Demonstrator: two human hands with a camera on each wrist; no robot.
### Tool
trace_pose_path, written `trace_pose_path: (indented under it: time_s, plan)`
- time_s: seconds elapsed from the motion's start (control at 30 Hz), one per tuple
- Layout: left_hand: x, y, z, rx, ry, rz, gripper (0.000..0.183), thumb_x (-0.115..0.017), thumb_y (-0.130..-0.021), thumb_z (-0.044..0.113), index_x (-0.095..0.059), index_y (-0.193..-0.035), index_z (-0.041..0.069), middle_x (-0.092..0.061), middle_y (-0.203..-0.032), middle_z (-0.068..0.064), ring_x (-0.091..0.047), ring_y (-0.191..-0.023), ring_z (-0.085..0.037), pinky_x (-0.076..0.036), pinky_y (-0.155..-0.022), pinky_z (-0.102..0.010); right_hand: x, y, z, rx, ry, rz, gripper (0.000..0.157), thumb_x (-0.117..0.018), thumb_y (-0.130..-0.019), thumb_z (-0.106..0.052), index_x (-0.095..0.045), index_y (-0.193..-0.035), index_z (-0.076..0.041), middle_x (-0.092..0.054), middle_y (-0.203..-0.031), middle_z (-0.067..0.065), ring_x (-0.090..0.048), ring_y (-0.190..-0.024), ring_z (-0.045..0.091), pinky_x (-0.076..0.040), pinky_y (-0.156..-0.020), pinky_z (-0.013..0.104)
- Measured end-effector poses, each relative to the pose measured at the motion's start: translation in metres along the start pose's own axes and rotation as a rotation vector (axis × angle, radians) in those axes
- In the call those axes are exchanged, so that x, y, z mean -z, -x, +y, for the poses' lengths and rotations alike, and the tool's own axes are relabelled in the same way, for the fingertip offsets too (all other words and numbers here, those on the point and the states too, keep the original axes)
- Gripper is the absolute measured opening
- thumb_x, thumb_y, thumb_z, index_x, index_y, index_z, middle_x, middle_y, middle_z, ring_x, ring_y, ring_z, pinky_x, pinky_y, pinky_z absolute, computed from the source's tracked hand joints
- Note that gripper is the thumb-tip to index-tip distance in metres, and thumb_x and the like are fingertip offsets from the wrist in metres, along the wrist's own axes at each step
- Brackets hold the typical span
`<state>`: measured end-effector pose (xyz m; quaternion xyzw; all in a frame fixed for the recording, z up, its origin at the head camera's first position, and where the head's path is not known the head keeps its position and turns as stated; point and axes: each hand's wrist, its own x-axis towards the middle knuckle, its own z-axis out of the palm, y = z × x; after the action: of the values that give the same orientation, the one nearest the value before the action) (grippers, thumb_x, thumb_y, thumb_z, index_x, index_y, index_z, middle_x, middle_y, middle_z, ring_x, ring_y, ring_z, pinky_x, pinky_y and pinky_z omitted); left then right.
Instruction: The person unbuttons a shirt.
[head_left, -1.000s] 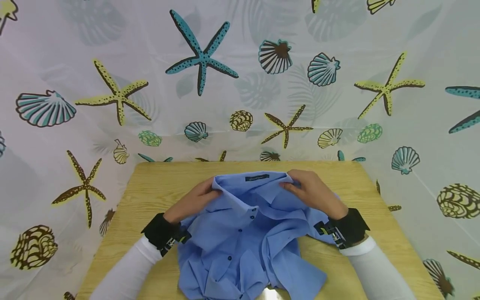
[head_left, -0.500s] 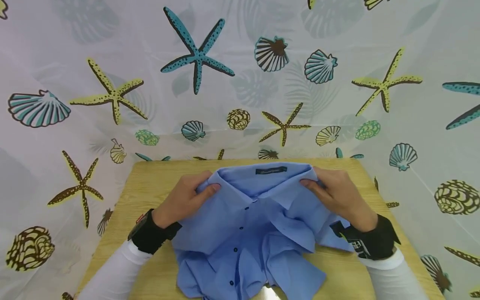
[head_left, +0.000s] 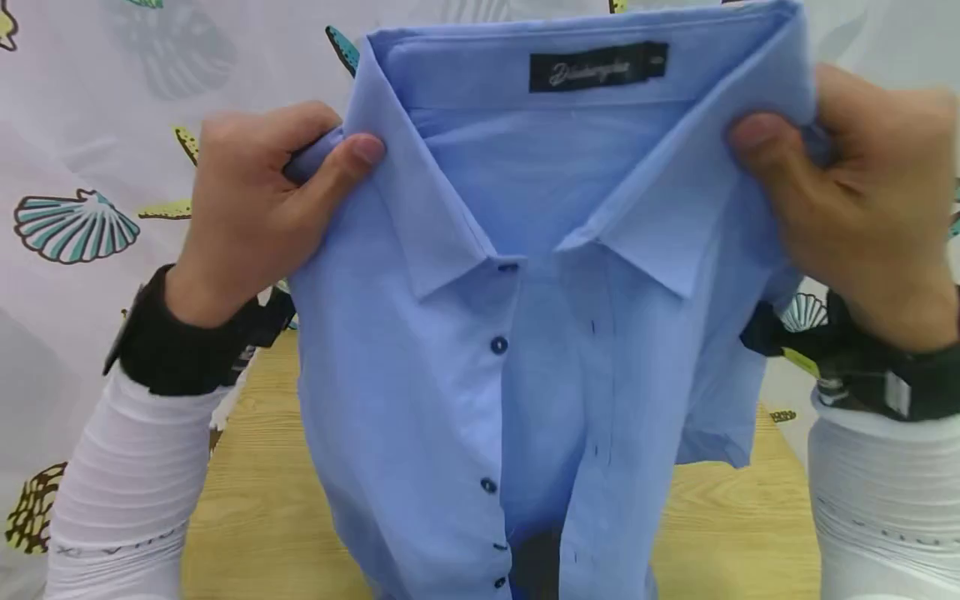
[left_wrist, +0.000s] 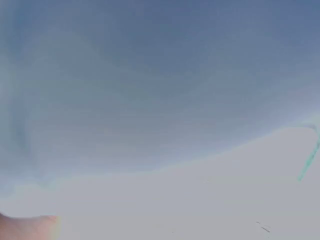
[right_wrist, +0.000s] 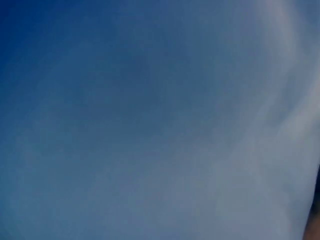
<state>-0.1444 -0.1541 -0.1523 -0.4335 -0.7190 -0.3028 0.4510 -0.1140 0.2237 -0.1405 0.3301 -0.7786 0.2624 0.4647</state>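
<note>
A light blue button-up shirt (head_left: 420, 383) hangs spread in front of me in the head view, its collar at the top and a black label (head_left: 596, 68) inside the neck. My left hand (head_left: 255, 204) grips the shoulder fabric beside the collar, thumb on the front. On the other side my right hand (head_left: 873, 200) pinches the opposite collar edge the same way, slightly blurred. The front placket is parted low down, with dark buttons (head_left: 498, 345) along one edge. Both wrist views are filled mostly by close, blurred blue cloth (left_wrist: 150, 90).
Behind the shirt lies a wooden table (head_left: 258, 492), its surface showing on both sides. A white curtain printed with shells and starfish (head_left: 67, 350) surrounds it at the back and sides. Black wrist straps (head_left: 187, 342) circle both wrists over white sleeves.
Both hands have lifted the shirt from the table up toward the camera, and they are farther apart. The crumpled body of the shirt now hangs down, with the collar stretched between the hands.
</note>
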Motion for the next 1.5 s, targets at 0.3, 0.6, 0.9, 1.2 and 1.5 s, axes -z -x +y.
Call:
trace_pose_path:
  time_s: [0.3,0.6,0.9,1.2,1.5]
  plan:
    - [-0.094,0.064,-0.112,0.293,0.008,-0.318,0.031,-0.054,-0.094,0.034,-0.049,-0.074,0.01,-0.038,-0.059,-0.003,-0.04,-0.054,-0.014,-0.032,-0.052,-0.031,-0.115,0.034,0.089,-0.192,0.097,-0.344,0.031,-0.054,-0.094,-0.031,-0.052,-0.076,-0.007,-0.045,-0.062,0.007,-0.042,-0.058,0.021,-0.033,-0.055,0.037]
    - [-0.19,0.205,-0.158,0.606,-0.041,-0.625,0.031,-0.047,-0.097,0.039,-0.053,-0.084,0.011,-0.051,-0.07,-0.005,-0.048,-0.066,-0.022,-0.041,-0.063,-0.04,-0.226,0.162,0.153,-0.448,0.043,-0.655,0.032,-0.048,-0.097,-0.032,-0.048,-0.076,-0.008,-0.044,-0.063,0.008,-0.045,-0.058,0.025,-0.038,-0.058,0.042]
    - [-0.235,0.28,-0.135,0.633,-0.365,-0.58,0.042,-0.058,-0.086,0.01,-0.048,-0.126,0.009,-0.042,-0.12,-0.015,-0.04,-0.105,-0.032,-0.037,-0.084,-0.048,-0.277,0.245,0.146,-0.497,0.184,-0.794,0.046,-0.056,-0.091,-0.009,-0.04,-0.134,-0.005,-0.044,-0.119,0.02,-0.046,-0.104,0.037,-0.044,-0.082,0.049]
    - [-0.194,0.351,0.001,0.413,-0.046,-0.996,0.036,-0.066,-0.085,0.023,-0.058,-0.118,0.012,-0.057,-0.113,-0.007,-0.053,-0.102,-0.024,-0.047,-0.081,-0.043,-0.231,0.339,0.047,-0.152,0.004,-0.88,0.036,-0.068,-0.082,-0.025,-0.06,-0.114,-0.011,-0.055,-0.117,0.012,-0.05,-0.108,0.03,-0.045,-0.087,0.046]
    - [-0.166,0.392,0.052,0.46,0.065,-1.221,0.087,-0.044,-0.076,0.078,-0.034,-0.143,0.023,-0.025,-0.149,-0.005,-0.016,-0.133,-0.04,-0.021,-0.095,-0.069,-0.202,0.399,0.005,-0.268,0.01,-1.123,0.076,-0.049,-0.084,-0.064,-0.034,-0.142,-0.018,-0.021,-0.149,0.016,-0.012,-0.134,0.039,-0.021,-0.1,0.064]
